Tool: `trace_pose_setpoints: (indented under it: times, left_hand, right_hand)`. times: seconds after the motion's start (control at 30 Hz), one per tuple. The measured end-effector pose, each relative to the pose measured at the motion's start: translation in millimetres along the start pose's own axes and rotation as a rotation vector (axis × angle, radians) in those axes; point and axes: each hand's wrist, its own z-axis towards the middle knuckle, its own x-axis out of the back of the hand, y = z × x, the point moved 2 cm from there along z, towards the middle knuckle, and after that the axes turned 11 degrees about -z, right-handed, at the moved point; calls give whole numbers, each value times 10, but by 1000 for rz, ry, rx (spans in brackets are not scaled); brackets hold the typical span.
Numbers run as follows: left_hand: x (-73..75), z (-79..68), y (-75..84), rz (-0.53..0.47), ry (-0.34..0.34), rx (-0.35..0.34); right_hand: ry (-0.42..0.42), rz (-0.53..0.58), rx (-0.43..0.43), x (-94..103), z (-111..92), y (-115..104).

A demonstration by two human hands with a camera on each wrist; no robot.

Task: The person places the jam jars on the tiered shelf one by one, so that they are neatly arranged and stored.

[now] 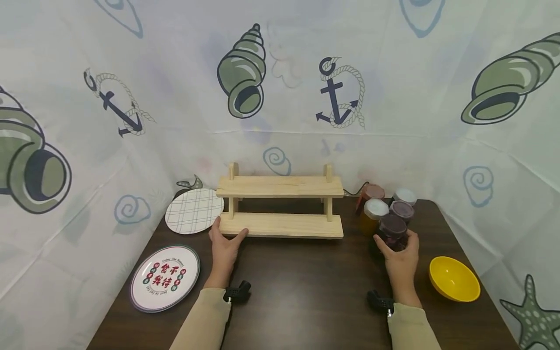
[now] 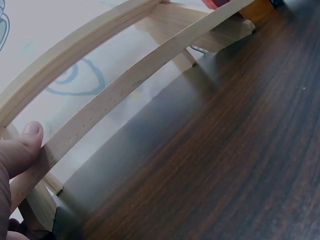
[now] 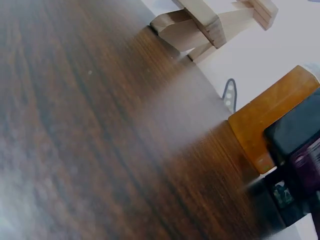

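A two-tier wooden shelf (image 1: 280,226) stands at the back middle of the table. My left hand (image 1: 225,245) grips the left end of its lower board, the thumb (image 2: 22,145) lying on the front edge in the left wrist view. At the right, my right hand (image 1: 402,255) holds a dark jar with a purple lid (image 1: 392,227) between thumb and fingers. That hand is out of sight in the right wrist view, where an amber jar (image 3: 272,120) shows beside dark jars at the right edge.
Behind the held jar stand a white-lidded amber jar (image 1: 371,221), a red-lidded jar (image 1: 373,190), another purple-lidded jar (image 1: 402,210) and a white-lidded jar (image 1: 404,196). A yellow bowl (image 1: 454,279) sits at right; a checked plate (image 1: 194,211) and a printed plate (image 1: 165,279) lie left.
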Motion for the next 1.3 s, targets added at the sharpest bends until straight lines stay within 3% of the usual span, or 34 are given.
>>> trace_pose_setpoints:
  times: [0.27,0.63,0.97,1.3]
  left_hand:
    - [-9,4,-7,-12,-2,-9]
    - [-13,5,-32,10,-5,-1]
    - [-1,30,-41,-6,7,-14]
    - [12,18,-14,-3,1,-12]
  right_hand:
    - [86,108,46,55,-44,-154]
    - [123,79,97,69,-195,-578]
    - [60,87,99,-135,-297,-1064]
    - [-132,272,197,-693,-317,-1539]
